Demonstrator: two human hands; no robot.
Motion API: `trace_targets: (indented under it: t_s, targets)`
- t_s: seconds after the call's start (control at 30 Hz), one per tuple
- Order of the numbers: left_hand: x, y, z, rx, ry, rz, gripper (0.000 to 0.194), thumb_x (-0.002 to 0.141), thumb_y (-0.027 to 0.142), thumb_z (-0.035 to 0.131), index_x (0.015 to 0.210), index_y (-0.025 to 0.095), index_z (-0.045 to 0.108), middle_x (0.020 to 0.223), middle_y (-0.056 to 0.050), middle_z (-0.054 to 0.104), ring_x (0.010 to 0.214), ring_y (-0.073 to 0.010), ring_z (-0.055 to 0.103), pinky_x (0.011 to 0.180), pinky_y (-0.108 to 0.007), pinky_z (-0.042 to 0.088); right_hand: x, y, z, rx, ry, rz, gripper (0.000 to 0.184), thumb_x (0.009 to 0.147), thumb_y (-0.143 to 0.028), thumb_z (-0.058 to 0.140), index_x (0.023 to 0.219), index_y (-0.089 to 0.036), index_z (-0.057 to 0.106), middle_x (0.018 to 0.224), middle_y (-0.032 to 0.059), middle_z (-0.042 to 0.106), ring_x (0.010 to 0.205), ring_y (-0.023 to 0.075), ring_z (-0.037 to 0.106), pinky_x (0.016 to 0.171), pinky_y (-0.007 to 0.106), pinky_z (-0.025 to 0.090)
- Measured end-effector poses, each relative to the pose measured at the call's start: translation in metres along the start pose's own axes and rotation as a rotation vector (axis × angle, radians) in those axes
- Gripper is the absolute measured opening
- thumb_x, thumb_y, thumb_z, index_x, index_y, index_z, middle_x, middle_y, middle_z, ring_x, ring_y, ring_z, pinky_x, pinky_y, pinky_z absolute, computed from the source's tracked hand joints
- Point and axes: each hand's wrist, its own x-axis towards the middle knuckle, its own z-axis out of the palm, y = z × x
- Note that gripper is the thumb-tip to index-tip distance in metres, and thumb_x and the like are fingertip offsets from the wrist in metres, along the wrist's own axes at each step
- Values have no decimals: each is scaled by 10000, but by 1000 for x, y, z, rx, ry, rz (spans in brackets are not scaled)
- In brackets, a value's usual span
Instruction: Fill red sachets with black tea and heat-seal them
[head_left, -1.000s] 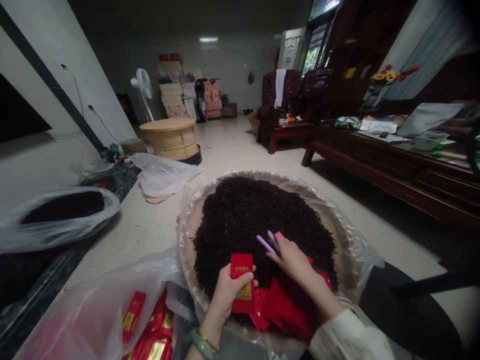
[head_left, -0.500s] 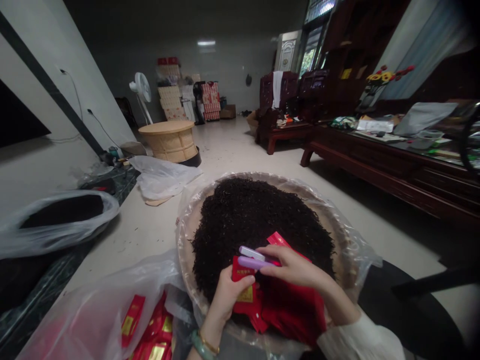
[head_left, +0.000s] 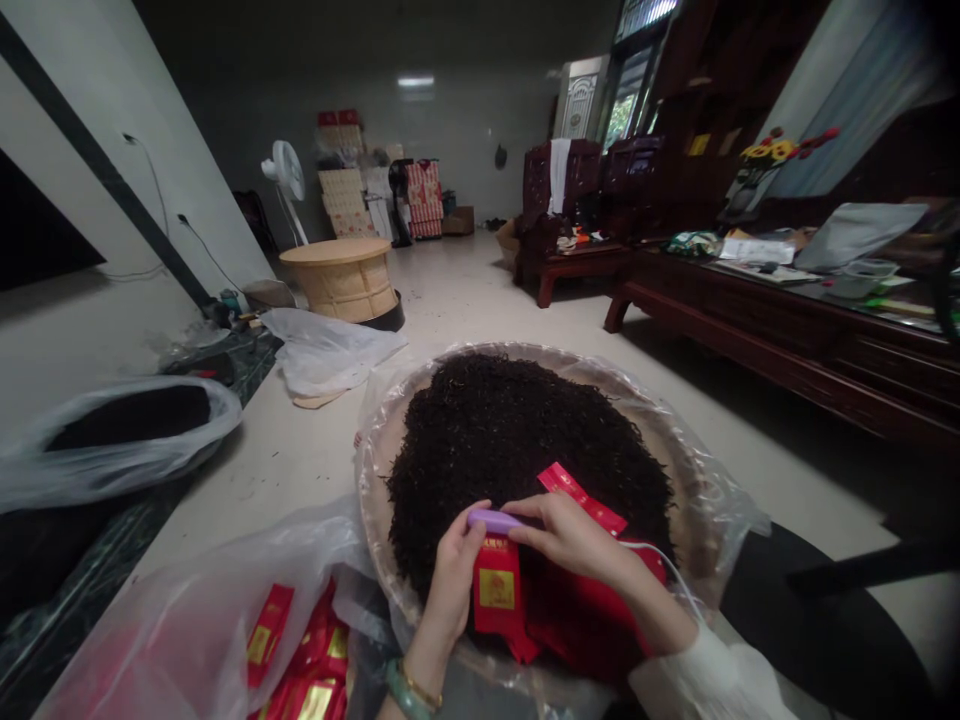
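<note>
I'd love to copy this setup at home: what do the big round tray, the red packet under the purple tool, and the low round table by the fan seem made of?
Round tray: perhaps woven bamboo, tan beneath shiny, wrinkled clear plastic.
Red packet: probably foil or plastic film, smooth with a gold panel.
Round table: likely pale wood or bamboo, matt tan.

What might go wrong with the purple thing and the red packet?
The purple plastic clamp-like tool sits across the red packet's top, right by the left hand's fingers, so it might pinch them. Also, the thin white cord runs near the right forearm and could snag or tug the tool if they are joined; I can't see that.
</note>
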Motion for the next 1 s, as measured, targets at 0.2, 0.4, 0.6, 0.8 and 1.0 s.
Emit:
trace_targets:
  t_s: [0.2,0.4,0.6,0.8,1.0]
  targets:
    - [0,6,2,14,17,3,534,619,556,773,923,132,662,768,-52,719,636,-162,640,608,-246,486,0,1,2,14,0,-18,309,895,-384,524,1038,-184,711,950,58,744,818,225,652,717,256,461]
    - [-1,6,3,11,49,1,539,585,559,792,894,136,663,737,-32,707,615,-149,626,592,-234,480,-1,1,4,-9,7,-14,266,884,-325,531,1028,-194,713,947,55,748,822,227,667,709,256,464]
    - [0,5,2,-16,32,-7,510,614,522,794,916,133,661,753,-28,714,617,-132,620,602,-222,479,-1,-1,3,-33,12,-11,248,878,-289,534,1013,-184,714,943,56,749,820,226,669,708,250,454]
    - [0,2,0,1,20,-6,495,640,521,777,928,136,660,759,-23,712,624,-135,622,607,-224,477,-1,-1,3,-56,11,-16,249,886,-294,528,1002,-177,715,921,61,749,792,226,666,682,252,438]
    - [0,5,1,35,52,3,521,628,547,770,928,135,658,761,-34,711,628,-149,633,598,-230,479,-1,4,6,-10,22,-26,277,893,-342,526,1023,-186,714,929,56,748,793,231,662,713,267,459]
